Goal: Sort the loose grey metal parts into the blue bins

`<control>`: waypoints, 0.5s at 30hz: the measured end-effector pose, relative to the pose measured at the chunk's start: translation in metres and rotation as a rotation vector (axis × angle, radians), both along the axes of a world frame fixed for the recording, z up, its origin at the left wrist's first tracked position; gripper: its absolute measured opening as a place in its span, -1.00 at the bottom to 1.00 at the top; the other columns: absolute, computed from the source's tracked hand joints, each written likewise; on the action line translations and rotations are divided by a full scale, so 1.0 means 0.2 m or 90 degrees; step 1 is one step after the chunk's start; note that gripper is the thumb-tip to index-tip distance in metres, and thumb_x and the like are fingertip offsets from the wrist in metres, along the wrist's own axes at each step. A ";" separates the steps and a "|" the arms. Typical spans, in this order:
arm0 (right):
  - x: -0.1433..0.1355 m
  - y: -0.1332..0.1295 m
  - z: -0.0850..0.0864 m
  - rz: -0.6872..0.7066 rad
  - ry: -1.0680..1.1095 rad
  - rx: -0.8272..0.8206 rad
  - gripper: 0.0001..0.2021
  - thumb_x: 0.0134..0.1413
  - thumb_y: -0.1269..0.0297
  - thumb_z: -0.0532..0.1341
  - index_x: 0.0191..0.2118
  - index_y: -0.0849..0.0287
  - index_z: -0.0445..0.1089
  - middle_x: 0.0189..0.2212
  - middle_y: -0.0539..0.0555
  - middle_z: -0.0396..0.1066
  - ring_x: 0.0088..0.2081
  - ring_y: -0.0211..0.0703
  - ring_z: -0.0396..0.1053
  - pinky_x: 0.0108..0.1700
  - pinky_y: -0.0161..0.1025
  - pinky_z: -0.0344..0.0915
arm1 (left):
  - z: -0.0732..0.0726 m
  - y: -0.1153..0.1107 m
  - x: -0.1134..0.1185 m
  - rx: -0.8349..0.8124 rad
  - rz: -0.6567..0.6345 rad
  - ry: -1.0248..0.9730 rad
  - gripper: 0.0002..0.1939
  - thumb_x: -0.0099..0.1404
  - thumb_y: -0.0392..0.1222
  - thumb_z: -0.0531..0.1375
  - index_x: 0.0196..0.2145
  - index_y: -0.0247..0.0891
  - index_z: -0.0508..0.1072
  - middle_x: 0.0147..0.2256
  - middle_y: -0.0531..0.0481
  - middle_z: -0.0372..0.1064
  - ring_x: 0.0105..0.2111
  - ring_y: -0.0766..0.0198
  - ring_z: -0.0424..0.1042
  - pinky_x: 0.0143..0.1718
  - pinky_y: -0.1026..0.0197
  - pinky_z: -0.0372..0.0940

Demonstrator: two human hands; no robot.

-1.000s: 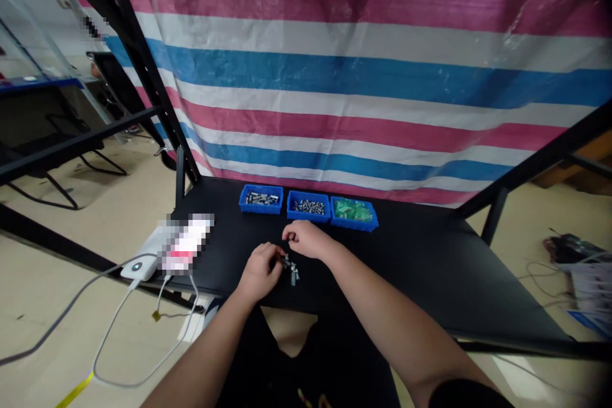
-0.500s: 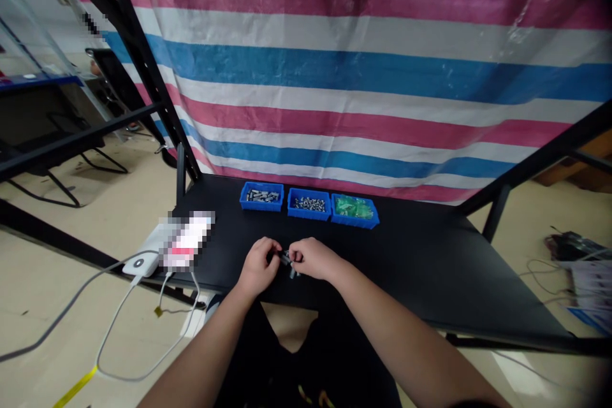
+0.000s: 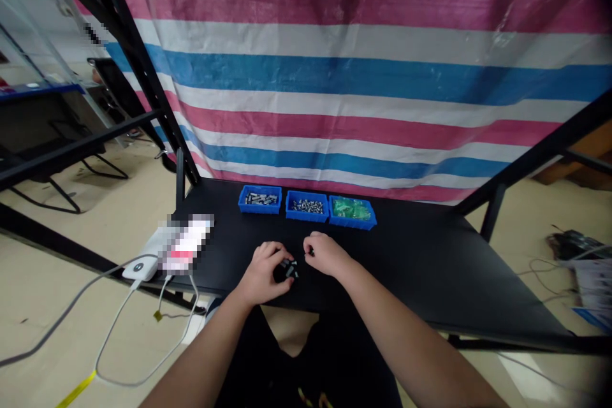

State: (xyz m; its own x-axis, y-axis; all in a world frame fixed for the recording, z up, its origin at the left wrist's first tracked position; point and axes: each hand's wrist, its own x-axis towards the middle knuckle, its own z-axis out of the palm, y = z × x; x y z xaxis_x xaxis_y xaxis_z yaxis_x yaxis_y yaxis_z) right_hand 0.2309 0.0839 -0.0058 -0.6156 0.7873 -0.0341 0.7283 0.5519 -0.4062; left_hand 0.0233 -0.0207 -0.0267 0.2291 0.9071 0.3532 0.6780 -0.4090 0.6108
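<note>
My left hand (image 3: 264,273) rests on the black tabletop with thumb and fingers spread apart. Small grey and silver metal parts (image 3: 289,269) lie in the gap between them, close to the fingertips. To the right, apart from these parts, my right hand (image 3: 329,255) is closed, its fingertips pressed together. Whatever it pinches is hidden or too small to name. Beyond the hands stand blue bins in a row: the left bin (image 3: 259,209) has short metal cylinders, the middle bin (image 3: 306,217) small shiny metal pieces, the right bin (image 3: 352,224) green plastic-looking pieces.
On the tabletop's left side lie a phone (image 3: 189,245) with a blurred screen and a white device (image 3: 141,268) with cables. Black frame posts (image 3: 179,169) rise at the sides. A striped sheet (image 3: 335,89) hangs behind the table (image 3: 421,268).
My hands, which were close together over the small parts, have separated. The right hand has moved a little right and away; the left hand's fingers have spread around the parts.
</note>
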 end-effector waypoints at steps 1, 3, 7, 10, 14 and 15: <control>0.01 0.01 0.01 0.027 -0.003 -0.023 -0.94 -0.07 0.45 0.30 -0.43 0.16 0.46 -0.35 0.03 0.40 -0.36 -0.25 0.33 -0.33 -0.33 0.14 | 0.01 0.00 0.00 -0.004 -0.007 0.018 -0.57 0.10 -0.16 0.35 -0.04 -0.08 0.47 -0.01 -0.11 0.35 0.03 -0.02 0.30 0.06 -0.04 0.21; 0.01 0.06 0.05 0.059 -0.002 -0.068 -0.94 -0.10 0.45 0.32 -0.45 0.15 0.47 -0.39 0.00 0.43 -0.37 -0.24 0.36 -0.33 -0.34 0.16 | 0.01 0.00 0.01 -0.008 -0.014 0.033 -0.52 0.08 -0.14 0.36 -0.01 -0.07 0.46 0.04 -0.11 0.32 0.08 -0.05 0.27 0.08 -0.05 0.19; 0.00 0.20 0.14 -0.069 0.135 0.013 -0.97 0.03 0.39 0.29 -0.34 0.15 0.48 -0.35 0.01 0.50 -0.35 -0.23 0.40 -0.25 -0.32 0.24 | 0.01 0.00 0.01 -0.005 0.000 0.002 -0.53 0.10 -0.17 0.35 0.00 -0.10 0.43 0.00 -0.12 0.32 0.03 -0.01 0.29 0.08 -0.02 0.22; 0.02 0.24 0.17 -0.174 0.183 0.070 -0.83 0.06 0.28 0.32 -0.19 0.15 0.47 -0.28 0.03 0.51 -0.32 -0.21 0.41 -0.22 -0.30 0.26 | 0.00 0.00 0.01 0.000 0.008 -0.027 -0.54 0.12 -0.21 0.33 0.00 -0.12 0.42 -0.03 -0.11 0.32 0.00 0.03 0.31 0.07 0.01 0.25; 0.09 0.13 0.11 -0.050 0.055 -0.050 -0.74 -0.08 0.22 0.42 -0.20 0.09 0.52 -0.33 -0.01 0.51 -0.33 -0.19 0.42 -0.27 -0.30 0.23 | -0.01 0.01 0.00 0.006 0.012 -0.044 -0.57 0.15 -0.24 0.31 -0.01 -0.13 0.42 -0.06 -0.11 0.33 0.00 0.04 0.32 0.06 0.02 0.27; 0.10 0.09 0.09 -0.018 0.027 -0.070 -0.72 -0.13 0.21 0.44 -0.21 0.08 0.53 -0.33 -0.01 0.51 -0.32 -0.19 0.42 -0.27 -0.31 0.22 | -0.01 0.01 0.00 0.007 0.014 -0.048 -0.58 0.15 -0.24 0.30 -0.01 -0.13 0.42 -0.06 -0.11 0.33 0.00 0.04 0.32 0.06 0.02 0.28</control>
